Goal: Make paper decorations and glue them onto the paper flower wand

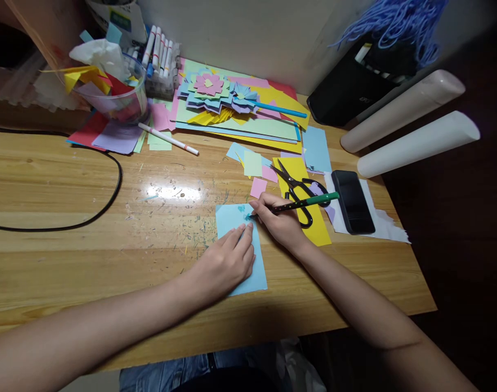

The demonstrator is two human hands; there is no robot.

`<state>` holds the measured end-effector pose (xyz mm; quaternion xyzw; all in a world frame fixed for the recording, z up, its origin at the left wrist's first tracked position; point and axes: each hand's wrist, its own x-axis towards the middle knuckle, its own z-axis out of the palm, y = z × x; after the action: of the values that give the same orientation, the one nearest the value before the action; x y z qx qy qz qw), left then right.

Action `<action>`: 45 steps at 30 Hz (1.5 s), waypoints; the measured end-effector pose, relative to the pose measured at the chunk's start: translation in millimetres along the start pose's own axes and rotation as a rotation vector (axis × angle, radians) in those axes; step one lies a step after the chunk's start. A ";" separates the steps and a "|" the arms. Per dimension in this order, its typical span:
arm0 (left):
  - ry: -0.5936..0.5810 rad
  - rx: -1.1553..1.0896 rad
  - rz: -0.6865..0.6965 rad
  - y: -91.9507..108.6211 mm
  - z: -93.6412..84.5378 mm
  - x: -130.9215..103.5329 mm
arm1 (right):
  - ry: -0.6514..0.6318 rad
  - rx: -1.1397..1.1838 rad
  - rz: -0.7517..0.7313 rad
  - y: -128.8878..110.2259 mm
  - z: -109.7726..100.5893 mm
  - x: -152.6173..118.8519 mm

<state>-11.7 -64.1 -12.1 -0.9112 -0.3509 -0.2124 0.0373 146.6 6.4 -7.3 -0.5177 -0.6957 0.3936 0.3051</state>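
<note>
The blue sheet (256,275) lies flat on the wooden table (109,261), near its front edge, under both hands; the green-ended pen (289,207) meets it near its far edge, beside small blue-green marks (241,208). Risks, in my judgement: the marks, if wet, could smear should the left fingertips slide forward, since they rest just short of them; the sheet could skew under the pen if the left hand's pressure eased; and ink could run onto the wood if a stroke overshot the nearby far edge. The sheet's long axis runs away from the person, its far end leaning slightly left. The pen's long axis lies largely crosswise and inclined, tip to the person's left, green end to the right and a little farther off. Left hand (227,258): palm down, fingers extended and loosely together, pressing on the sheet, gripping nothing. Right hand (283,223): closed in a writing pinch about the pen, close to its tip. Just beyond the right hand, black-handled scissors (292,182) lie with blades parted on yellow paper (318,231), their handles partly behind the pen. Farther right, a phone (355,201) rests on white paper (381,223).
</note>
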 end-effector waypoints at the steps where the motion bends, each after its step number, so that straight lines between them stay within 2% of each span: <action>1: -0.003 -0.001 -0.001 0.0 -0.1 -0.1 | 0.010 -0.004 0.001 0.0 0.0 -0.1; 12: 0.016 0.027 0.001 -0.2 0.5 0.0 | 0.030 -0.017 -0.003 0.7 0.0 -0.1; 16: 0.020 0.042 0.008 -0.1 0.7 0.4 | 0.047 0.062 -0.013 1.6 -1.1 -0.1; 19: 0.018 0.057 0.009 -0.2 0.4 0.5 | 0.012 0.112 -0.035 0.3 -1.5 0.4; 29: 0.032 0.062 0.006 -0.7 -0.5 1.6 | -0.032 0.010 -0.070 -1.1 0.8 0.2; 45: 0.025 0.055 0.010 0.1 0.9 0.3 | -0.048 0.025 -0.065 -1.4 0.7 0.5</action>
<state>-11.1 -63.8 -12.8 -0.9089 -0.3513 -0.2140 0.0680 145.3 6.5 -6.4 -0.4810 -0.7144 0.4046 0.3074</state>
